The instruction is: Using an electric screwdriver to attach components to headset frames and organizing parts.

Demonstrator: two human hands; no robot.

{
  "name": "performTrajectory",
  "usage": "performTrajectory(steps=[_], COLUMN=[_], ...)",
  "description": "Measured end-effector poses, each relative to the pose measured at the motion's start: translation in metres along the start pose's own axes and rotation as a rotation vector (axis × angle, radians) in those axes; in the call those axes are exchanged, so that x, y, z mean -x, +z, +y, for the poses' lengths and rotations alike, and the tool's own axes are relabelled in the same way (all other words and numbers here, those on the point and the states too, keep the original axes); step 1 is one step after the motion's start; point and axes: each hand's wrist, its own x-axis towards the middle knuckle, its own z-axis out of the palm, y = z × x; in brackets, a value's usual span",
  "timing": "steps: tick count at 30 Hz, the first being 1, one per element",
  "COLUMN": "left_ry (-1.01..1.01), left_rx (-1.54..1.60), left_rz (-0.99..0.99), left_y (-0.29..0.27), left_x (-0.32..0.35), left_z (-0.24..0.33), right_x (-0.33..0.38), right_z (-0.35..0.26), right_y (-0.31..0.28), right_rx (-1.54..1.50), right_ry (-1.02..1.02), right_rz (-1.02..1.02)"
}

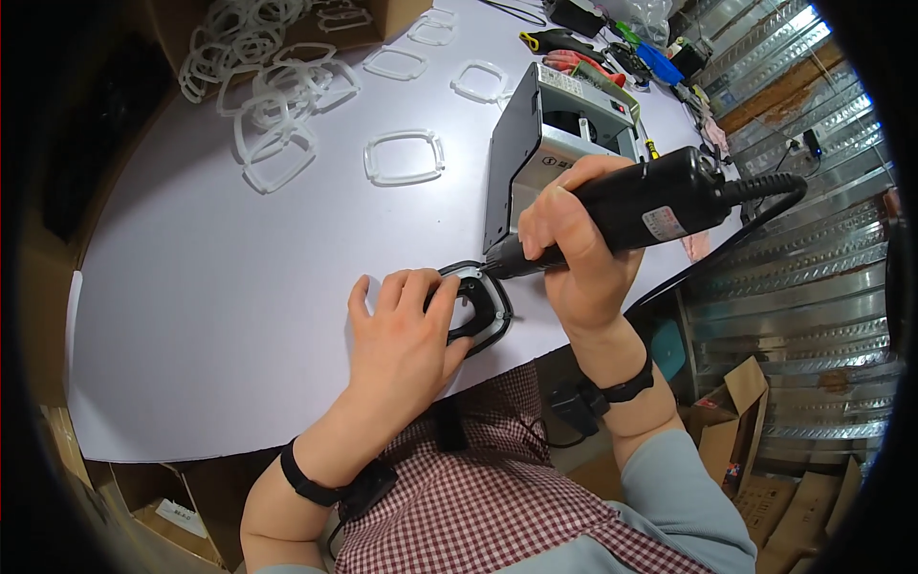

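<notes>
Left hand (pixel 406 330) flat, fingers (pixel 394 289) spread, pressing dark frame (pixel 481 308) under fingertips on white table (pixel 191 287). Right hand (pixel 574 239) clamped around black power tool (pixel 636 206), tip touching frame beside left fingertips.

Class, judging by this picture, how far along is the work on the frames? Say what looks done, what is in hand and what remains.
Done: no finished stack can be told apart. In hand: the left hand presses a black frame flat on the white table while the right hand holds a black corded power tool, its tip at the frame's edge. Left: many clear frames lie loose and heaped further back, apparently unworked.
</notes>
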Motion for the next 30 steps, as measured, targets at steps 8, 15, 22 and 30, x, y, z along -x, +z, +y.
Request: performTrajectory(steps=[8, 15, 22, 30], left_ry=[0.002, 0.002, -0.001, 0.127], left_rx=[0.012, 0.017, 0.038, 0.174], left_rz=[-0.007, -0.029, -0.043, 0.169], left_y=[-0.001, -0.003, -0.005, -0.008], left_x=[-0.003, -0.004, -0.005, -0.012], left_z=[-0.001, -0.001, -0.004, -0.005], right_x=[0.004, 0.003, 0.000, 0.010], right_z=[-0.001, 0.004, 0.003, -0.024], right_y=[-0.002, -0.009, -0.017, -0.030], right_rx=[-0.023, -0.014, -0.057, -0.393], right_ry=[0.066, -0.018, -0.087, 0.017], right_rz=[0.054, 0.020, -0.008, -0.110])
